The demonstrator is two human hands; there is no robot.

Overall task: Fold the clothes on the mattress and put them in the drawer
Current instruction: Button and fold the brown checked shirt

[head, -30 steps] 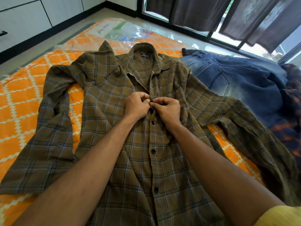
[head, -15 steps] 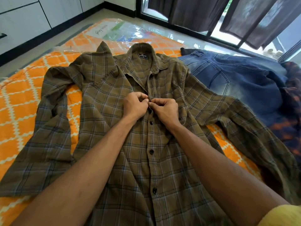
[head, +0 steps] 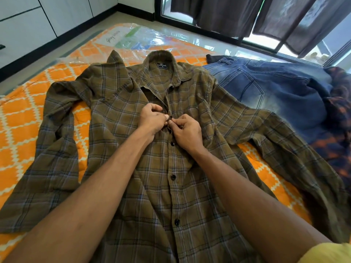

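An olive plaid shirt (head: 117,118) lies face up on the orange patterned mattress (head: 20,118), sleeves spread to both sides, collar at the far end. Three lower buttons along its front are fastened. My left hand (head: 152,120) and my right hand (head: 187,130) meet at the chest of the shirt. Both pinch the front placket around a dark button (head: 170,117) between their fingertips. A pair of blue jeans (head: 275,92) lies to the right of the shirt, with a dark orange-and-navy plaid garment (head: 338,118) at the far right.
White drawer fronts (head: 28,29) line the wall at the upper left. Clear plastic wrap (head: 140,38) covers the mattress's far end. Dark curtains (head: 237,16) hang over a glass sliding door at the back.
The hands stay at the same button. A dark button now shows between the fingertips, and the view has shifted slightly.
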